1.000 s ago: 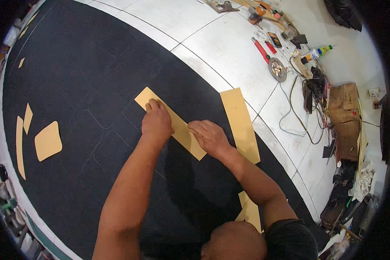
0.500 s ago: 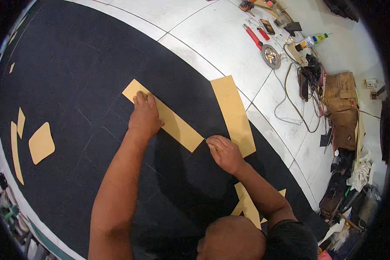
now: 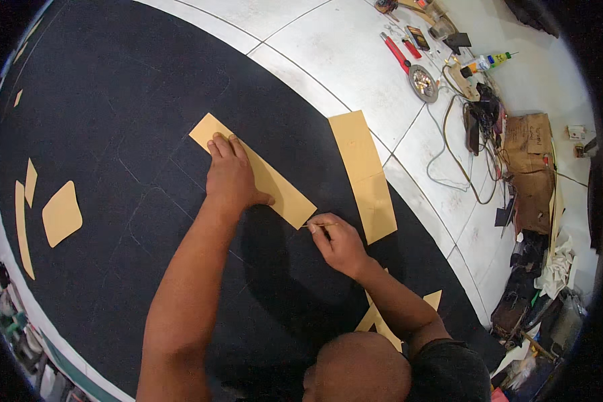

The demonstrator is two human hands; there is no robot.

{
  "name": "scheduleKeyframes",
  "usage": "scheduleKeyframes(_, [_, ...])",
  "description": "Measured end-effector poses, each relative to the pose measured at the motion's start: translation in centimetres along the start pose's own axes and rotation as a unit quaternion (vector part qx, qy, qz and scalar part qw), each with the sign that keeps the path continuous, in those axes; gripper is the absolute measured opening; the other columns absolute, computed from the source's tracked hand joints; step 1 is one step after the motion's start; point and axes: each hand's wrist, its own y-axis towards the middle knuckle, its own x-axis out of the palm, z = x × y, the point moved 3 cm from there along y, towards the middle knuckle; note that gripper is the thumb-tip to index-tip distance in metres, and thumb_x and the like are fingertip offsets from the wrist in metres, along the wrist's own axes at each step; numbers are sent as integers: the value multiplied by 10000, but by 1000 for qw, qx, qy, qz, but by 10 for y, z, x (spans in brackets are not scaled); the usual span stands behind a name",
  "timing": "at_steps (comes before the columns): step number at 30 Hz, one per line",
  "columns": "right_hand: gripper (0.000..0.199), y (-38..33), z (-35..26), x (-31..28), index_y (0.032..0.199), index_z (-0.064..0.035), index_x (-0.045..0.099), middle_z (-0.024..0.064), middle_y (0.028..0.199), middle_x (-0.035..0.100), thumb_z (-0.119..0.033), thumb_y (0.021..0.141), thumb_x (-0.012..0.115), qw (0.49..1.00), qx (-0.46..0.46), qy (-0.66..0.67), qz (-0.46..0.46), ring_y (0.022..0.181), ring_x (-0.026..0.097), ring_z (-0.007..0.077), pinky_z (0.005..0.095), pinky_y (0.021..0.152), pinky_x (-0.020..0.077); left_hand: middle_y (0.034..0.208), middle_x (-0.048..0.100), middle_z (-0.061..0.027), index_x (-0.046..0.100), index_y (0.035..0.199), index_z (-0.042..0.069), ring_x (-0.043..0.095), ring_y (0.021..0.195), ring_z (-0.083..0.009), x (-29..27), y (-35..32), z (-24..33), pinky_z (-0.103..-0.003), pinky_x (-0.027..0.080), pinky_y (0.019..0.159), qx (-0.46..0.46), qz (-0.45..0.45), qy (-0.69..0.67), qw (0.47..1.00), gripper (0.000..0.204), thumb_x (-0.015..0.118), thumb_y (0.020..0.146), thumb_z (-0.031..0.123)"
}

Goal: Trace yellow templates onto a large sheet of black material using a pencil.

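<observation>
A long tan card strip [image 3: 278,191] lies slantwise on a large dark cloth [image 3: 161,87] marked with faint pale lines. My left hand [image 3: 233,174] presses on the strip, its fingers lying flat near the upper end and the thumb stretched toward the strip's lower edge. At the strip's lower right end, my right hand [image 3: 340,242] is closed in a pinch around a thin pencil-like tool [image 3: 329,225]. The tool's tip is at the strip's corner and is too small to make out. To the right lies a wider tan card piece [image 3: 365,184], apart from both hands.
More tan pieces lie on the cloth: a rounded diamond [image 3: 63,213] at left, narrow slivers beside it, and crossed pieces [image 3: 380,321] under my right forearm. On the white tiles sit a red-handled cutter [image 3: 395,52], a round ashtray [image 3: 423,83], cables and a cardboard box [image 3: 528,171].
My right hand has moved slightly left and down, around the strip's end corner. My left hand has shifted a little to the right along the strip, its thumb now stretched out. The view has shifted slightly.
</observation>
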Motion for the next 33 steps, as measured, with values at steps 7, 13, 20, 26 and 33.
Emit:
scheduleKeyframes(7, [123,-1,2,8,1061,-29,615,144,967,679,-135,1001,595,998,-39,-39,-9,911,687,323,430,787,557,1565,171,-427,174,1527,-160,234,1476,-545,3,1,0,-449,451,1131,-8,-2,38,999,1526,978,465,585])
scheduleKeyframes(13, [131,1,0,8,1068,-31,612,153,971,680,-134,988,617,995,-72,-70,-6,897,687,332,428,778,565,1571,163,-424,174,1532,-150,230,1483,-534,3,2,1,-455,435,1145,-8,-2,27,1000,1531,983,456,580])
scheduleKeyframes(20, [93,16,9,-15,1044,1,608,171,995,688,-77,993,606,991,-34,-100,77,879,691,363,420,762,562,1577,155,-419,158,1538,-146,204,1494,-530,0,0,3,-457,426,1152,-8,-13,24,1000,1538,991,455,560])
scheduleKeyframes(26, [91,15,7,-13,1049,-6,613,167,996,683,-74,989,607,990,-41,-105,86,877,690,351,409,755,565,1580,140,-420,152,1539,-146,203,1495,-527,3,1,0,-464,420,1156,-5,-1,14,1000,1539,985,465,575])
scheduleKeyframes(33, [114,5,-3,0,1065,-42,620,117,1012,671,-107,971,625,978,-130,-160,28,900,689,300,383,797,579,1574,162,-418,151,1539,-148,231,1484,-532,1,2,1,-461,418,1157,-6,-3,19,1000,1543,979,462,582])
